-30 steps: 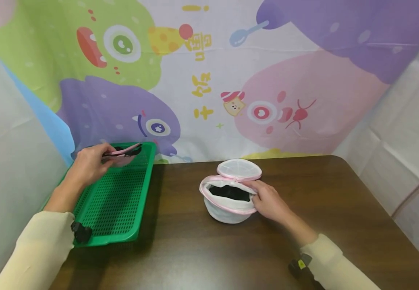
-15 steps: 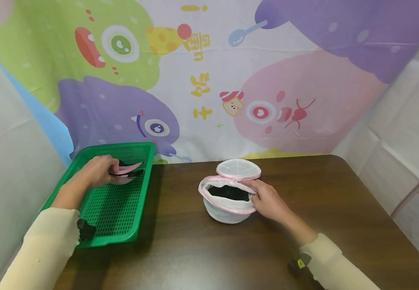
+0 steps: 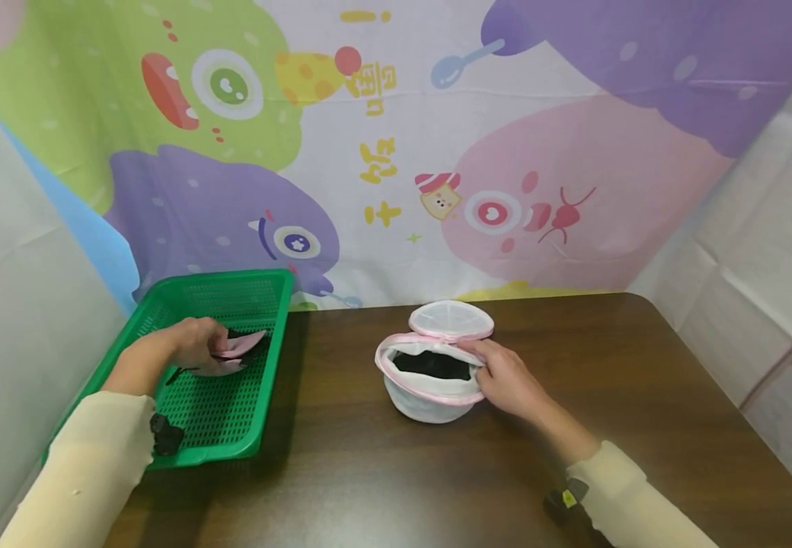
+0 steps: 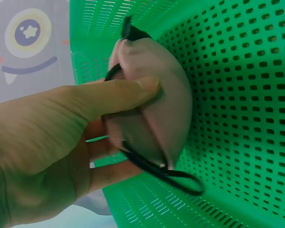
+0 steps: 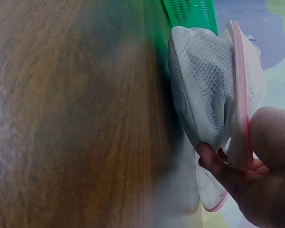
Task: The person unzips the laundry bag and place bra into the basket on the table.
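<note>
My left hand is inside the green basket, low over its bottom, and holds a folded pink bra with black edging and straps. In the left wrist view the thumb lies across a pink cup of the bra, fingers beneath, while a black strap loop hangs off. Whether the bra touches the basket floor, I cannot tell. My right hand pinches the pink-trimmed rim of a white mesh laundry bag standing on the table. Its zip lid is folded back, and something black shows inside.
The brown wooden table bears both basket and bag, with a gap between them. A printed cartoon cloth hangs behind the table's far edge. Pale sheets close off the left and right sides.
The left hand has moved down into the basket with the bra, from about rim height to near the bottom. The right hand and the mesh bag have stayed put.
</note>
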Available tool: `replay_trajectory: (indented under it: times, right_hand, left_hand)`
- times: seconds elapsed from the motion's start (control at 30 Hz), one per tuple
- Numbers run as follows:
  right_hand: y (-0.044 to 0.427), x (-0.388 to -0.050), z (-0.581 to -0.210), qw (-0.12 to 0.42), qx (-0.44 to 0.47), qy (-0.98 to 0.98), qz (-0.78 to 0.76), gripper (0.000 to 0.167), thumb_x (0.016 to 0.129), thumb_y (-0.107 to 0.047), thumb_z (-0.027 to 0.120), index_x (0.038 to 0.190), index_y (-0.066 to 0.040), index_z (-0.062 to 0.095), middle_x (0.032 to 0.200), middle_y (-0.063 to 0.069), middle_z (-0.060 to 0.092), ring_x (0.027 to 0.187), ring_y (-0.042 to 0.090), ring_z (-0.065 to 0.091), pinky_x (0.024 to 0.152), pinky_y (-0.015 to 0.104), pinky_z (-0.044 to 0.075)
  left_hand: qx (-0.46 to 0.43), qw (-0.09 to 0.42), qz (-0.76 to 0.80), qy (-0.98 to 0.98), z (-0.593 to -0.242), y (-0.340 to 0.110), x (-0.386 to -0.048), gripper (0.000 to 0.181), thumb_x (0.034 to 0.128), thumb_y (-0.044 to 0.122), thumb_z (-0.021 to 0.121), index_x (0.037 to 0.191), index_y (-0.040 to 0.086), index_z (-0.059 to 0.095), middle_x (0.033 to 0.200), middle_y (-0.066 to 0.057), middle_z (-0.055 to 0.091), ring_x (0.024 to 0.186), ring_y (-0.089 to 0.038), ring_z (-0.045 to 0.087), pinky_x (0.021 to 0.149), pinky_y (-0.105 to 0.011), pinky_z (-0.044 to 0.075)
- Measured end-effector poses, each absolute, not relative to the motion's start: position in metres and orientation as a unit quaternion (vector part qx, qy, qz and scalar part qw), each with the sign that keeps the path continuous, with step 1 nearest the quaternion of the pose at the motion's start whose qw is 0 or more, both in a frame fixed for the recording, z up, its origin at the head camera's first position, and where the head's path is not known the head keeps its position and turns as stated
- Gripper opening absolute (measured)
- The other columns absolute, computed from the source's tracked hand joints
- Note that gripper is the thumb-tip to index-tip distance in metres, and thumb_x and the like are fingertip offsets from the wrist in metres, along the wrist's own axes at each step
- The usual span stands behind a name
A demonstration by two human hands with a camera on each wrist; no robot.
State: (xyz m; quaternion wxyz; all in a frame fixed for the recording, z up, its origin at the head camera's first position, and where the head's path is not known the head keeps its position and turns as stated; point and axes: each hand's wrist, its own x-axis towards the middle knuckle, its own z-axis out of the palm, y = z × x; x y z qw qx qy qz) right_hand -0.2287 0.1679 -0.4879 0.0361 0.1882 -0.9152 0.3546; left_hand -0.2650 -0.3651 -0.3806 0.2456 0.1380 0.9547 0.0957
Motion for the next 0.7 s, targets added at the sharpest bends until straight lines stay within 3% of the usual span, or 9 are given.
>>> replay_trajectory:
  times: [0.13,0.23,0.4,0.53,0.7]
  right_hand:
    - [0.167,-0.228,-0.486,0.033,0.186,-0.914,0.358,0.054,0.097,0.008,0.057,0.148,-0.002,0.070,0.151,0.022,0.072,0.132,0.042,0.072,0.115,0.063,0.058]
    - [0.167,-0.227,-0.486,0.034,0.187,-0.914,0.358,0.054,0.097,0.008,0.057,0.148,-0.002,0.070,0.150,0.022,0.073,0.131,0.041,0.072,0.115,0.063,0.058]
    - [0.168,-0.227,-0.486,0.040,0.190,-0.913,0.358,0.054,0.097,0.009,0.057,0.147,-0.003,0.071,0.149,0.022,0.074,0.128,0.039,0.072,0.112,0.062,0.058]
    - [0.168,-0.228,-0.486,0.037,0.189,-0.914,0.358,0.054,0.097,0.009,0.057,0.148,-0.003,0.070,0.151,0.021,0.073,0.131,0.040,0.072,0.115,0.063,0.058]
    - [0.168,-0.229,-0.486,0.031,0.188,-0.914,0.359,0.054,0.098,0.008,0.056,0.149,-0.003,0.069,0.152,0.022,0.072,0.133,0.041,0.071,0.117,0.064,0.057]
  left_hand:
    - [0.121,0.281,0.109,0.946,-0.380,-0.364,-0.260,0.027,0.0984,0.008,0.084,0.091,0.010,0.058,0.084,-0.001,0.051,0.074,-0.017,0.048,0.069,-0.033,0.043]
    - [0.105,0.307,0.119,0.938,-0.378,-0.363,-0.256,0.020,0.0994,0.007,0.084,0.100,0.007,0.064,0.085,-0.004,0.063,0.073,-0.017,0.058,0.069,-0.033,0.052]
    - [0.082,0.338,0.115,0.931,-0.378,-0.365,-0.254,0.020,0.0997,0.010,0.084,0.118,0.007,0.077,0.104,-0.011,0.079,0.089,-0.020,0.074,0.085,-0.045,0.067]
    - [0.076,0.337,0.116,0.931,-0.379,-0.367,-0.255,0.019,0.0995,0.009,0.083,0.119,0.009,0.082,0.118,-0.013,0.078,0.100,-0.022,0.071,0.088,-0.046,0.067]
    - [0.076,0.335,0.127,0.931,-0.378,-0.368,-0.254,0.019,0.1003,0.005,0.080,0.118,0.008,0.084,0.110,-0.008,0.076,0.084,-0.017,0.059,0.071,-0.031,0.054]
